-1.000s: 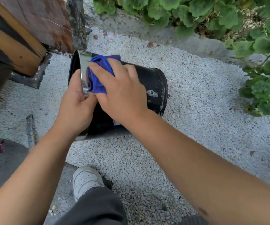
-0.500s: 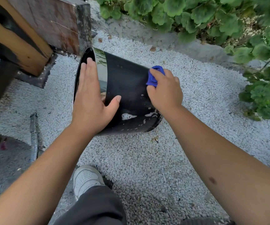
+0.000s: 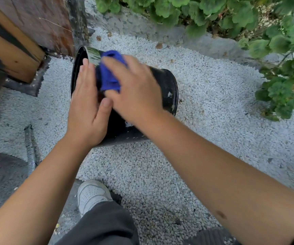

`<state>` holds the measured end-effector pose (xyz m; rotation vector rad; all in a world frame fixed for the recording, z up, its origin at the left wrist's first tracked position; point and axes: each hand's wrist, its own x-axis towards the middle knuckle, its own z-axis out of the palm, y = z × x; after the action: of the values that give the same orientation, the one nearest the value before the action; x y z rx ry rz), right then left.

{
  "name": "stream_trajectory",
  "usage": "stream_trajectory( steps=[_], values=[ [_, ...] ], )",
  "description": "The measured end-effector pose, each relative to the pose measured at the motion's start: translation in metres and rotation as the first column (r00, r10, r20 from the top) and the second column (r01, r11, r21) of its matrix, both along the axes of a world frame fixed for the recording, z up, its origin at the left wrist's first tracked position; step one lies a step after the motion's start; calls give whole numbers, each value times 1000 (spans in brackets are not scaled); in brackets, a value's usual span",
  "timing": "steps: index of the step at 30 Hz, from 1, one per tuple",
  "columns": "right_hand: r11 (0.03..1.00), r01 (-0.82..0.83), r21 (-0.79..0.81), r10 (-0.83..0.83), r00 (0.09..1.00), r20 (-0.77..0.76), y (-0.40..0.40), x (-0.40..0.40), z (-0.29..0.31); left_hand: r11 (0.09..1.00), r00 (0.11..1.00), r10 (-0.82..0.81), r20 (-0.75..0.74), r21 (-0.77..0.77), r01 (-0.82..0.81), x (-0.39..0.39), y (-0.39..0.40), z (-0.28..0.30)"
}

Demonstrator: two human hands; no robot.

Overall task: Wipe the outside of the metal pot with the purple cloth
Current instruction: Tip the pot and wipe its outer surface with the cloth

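A black metal pot [image 3: 167,89] lies on its side on white gravel, its open mouth toward the left and its base toward the right. My left hand [image 3: 87,110] rests flat on the pot's side near the rim, fingers spread, steadying it. My right hand [image 3: 135,91] presses the bunched purple cloth [image 3: 110,75] against the upper side of the pot close to the rim. The hand is motion-blurred. Both hands cover most of the pot's wall.
White gravel [image 3: 222,112] covers the ground around the pot. Wooden beams [image 3: 15,50] stand at the upper left, just behind the rim. Green plants [image 3: 284,76] line the back and right. A ribbed hose [image 3: 30,151] lies at left. My white shoe [image 3: 91,195] is below.
My right hand with the cloth has swept from the pot's base end at the right back to the rim end at the left. The left hand has stayed on the pot's side.
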<state>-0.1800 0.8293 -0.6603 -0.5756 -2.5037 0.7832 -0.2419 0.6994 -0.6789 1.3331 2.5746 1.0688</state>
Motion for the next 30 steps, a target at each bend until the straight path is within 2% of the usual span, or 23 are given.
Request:
stream_trajectory(
  steps=[2,7,17,19,21,22,25,27,30],
  values=[
    [996,-36,83,33,999,38,-14,0,-1,1000,1000,-6,13,24,6,0,-2,-1],
    [988,47,146,-69,986,151,7,16,-29,1000,1000,12,22,-12,-12,-2,-8,-2],
    [959,280,35,-275,901,334,65,43,-82,996,996,85,-2,-28,-85,-10,-4,-10],
    [956,293,16,-280,896,344,71,45,-85,995,992,81,94,42,-85,-11,-3,-12],
    [958,286,-2,-269,903,335,73,44,-86,983,958,76,276,139,-118,-9,-5,-13],
    [960,281,-10,-262,907,331,74,43,-86,980,950,83,302,149,-133,-7,-10,-14],
    [967,254,-35,-228,913,337,78,41,-86,988,976,118,181,76,-133,4,-28,-20],
    [944,282,-171,-226,931,288,81,42,-83,993,979,108,170,29,-114,10,-35,-26],
    [816,364,-448,-344,930,128,75,35,-64,994,980,108,167,-28,-105,4,-30,-28]
  ],
)
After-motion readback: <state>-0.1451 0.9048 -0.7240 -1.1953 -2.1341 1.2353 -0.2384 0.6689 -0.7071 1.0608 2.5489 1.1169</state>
